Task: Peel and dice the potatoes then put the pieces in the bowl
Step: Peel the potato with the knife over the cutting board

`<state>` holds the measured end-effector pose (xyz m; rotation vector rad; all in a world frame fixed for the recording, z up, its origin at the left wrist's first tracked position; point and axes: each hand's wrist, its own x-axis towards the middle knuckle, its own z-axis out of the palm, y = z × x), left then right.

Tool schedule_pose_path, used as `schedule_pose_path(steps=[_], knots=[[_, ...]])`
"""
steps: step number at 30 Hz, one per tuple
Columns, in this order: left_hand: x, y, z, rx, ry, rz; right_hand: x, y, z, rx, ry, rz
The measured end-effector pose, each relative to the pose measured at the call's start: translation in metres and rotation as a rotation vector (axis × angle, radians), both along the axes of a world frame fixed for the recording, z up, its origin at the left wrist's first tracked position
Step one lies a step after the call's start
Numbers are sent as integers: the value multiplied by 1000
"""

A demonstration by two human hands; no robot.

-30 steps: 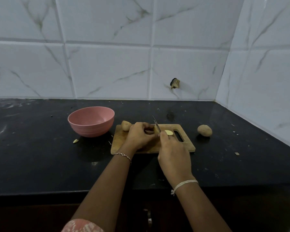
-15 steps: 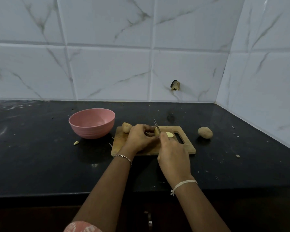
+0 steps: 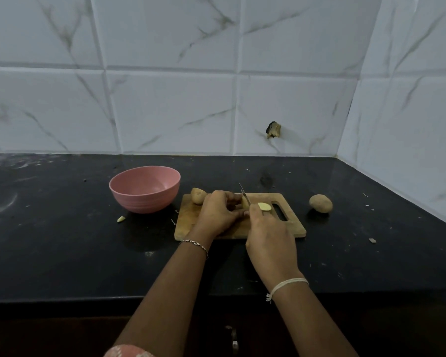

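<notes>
On the wooden cutting board (image 3: 291, 222) my left hand (image 3: 218, 213) grips a pale peeled potato (image 3: 245, 203), mostly hidden under its fingers. My right hand (image 3: 267, 237) holds a knife (image 3: 244, 195), its blade tilted up and resting against the potato. A cut pale slice (image 3: 264, 206) lies flat just right of the blade. One unpeeled potato (image 3: 198, 195) sits at the board's far left corner. Another unpeeled potato (image 3: 320, 203) lies on the counter to the right of the board. The pink bowl (image 3: 144, 188) stands left of the board.
The black counter (image 3: 62, 240) meets white tiled walls behind and on the right. A small pale potato scrap (image 3: 121, 219) lies in front of the bowl. Tiny peel bits (image 3: 372, 240) dot the counter at the right.
The hands have hardly moved. The knife blade stays against the potato beside the cut slice.
</notes>
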<state>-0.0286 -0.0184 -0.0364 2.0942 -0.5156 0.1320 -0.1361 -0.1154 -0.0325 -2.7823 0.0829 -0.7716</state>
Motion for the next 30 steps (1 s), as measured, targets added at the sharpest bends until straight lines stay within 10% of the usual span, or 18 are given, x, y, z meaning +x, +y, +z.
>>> schedule_pose_path(steps=[30], knots=[[0,0,1,-7,42,-12,1,-5,8,-10,47,48]])
